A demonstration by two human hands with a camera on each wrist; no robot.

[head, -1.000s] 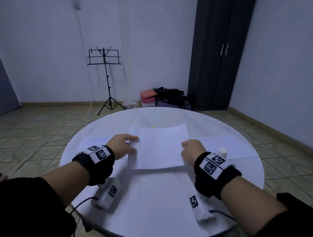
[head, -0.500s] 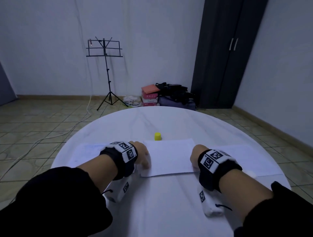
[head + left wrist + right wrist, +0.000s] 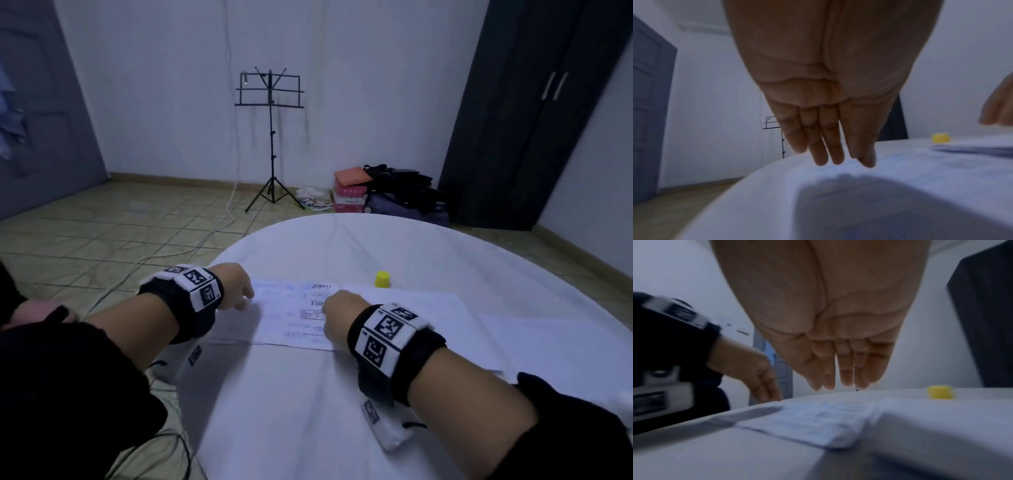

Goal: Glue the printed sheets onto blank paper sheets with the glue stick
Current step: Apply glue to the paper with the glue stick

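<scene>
Both hands, left hand [image 3: 236, 286] and right hand [image 3: 339, 317], reach over the printed sheet [image 3: 294, 313] with fingers straight, apparently holding nothing; yellow cap [image 3: 382, 279] stands beyond.

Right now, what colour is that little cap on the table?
Yellow; the cap shows best in the right wrist view.

right hand [image 3: 824, 331] fingers straight | over printed sheet [image 3: 813, 421] | yellow cap [image 3: 940, 392] beyond
</scene>
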